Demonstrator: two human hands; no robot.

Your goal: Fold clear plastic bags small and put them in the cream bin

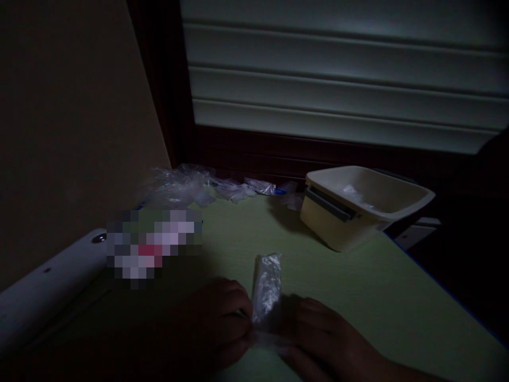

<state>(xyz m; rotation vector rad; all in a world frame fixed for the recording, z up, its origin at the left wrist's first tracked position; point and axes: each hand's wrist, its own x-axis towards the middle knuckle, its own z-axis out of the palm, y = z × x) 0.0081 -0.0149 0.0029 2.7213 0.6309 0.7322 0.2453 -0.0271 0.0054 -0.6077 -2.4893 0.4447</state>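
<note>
The scene is very dark. My left hand [217, 326] and my right hand [326, 339] meet at the bottom middle over a green tabletop [358, 286]. Both are closed on a small clear plastic bag [267, 286] that stands up between them, its crinkled top pointing away from me. The fingers of each hand pinch the bag's lower end, which is partly hidden by them.
A cream plastic tub [366, 209] with something pale inside sits at the back right. Several crumpled clear plastic bags [186, 185] lie along the back left edge. A white rounded bar [47, 284] runs along the left. A blurred patch sits left of centre. Window blinds hang behind.
</note>
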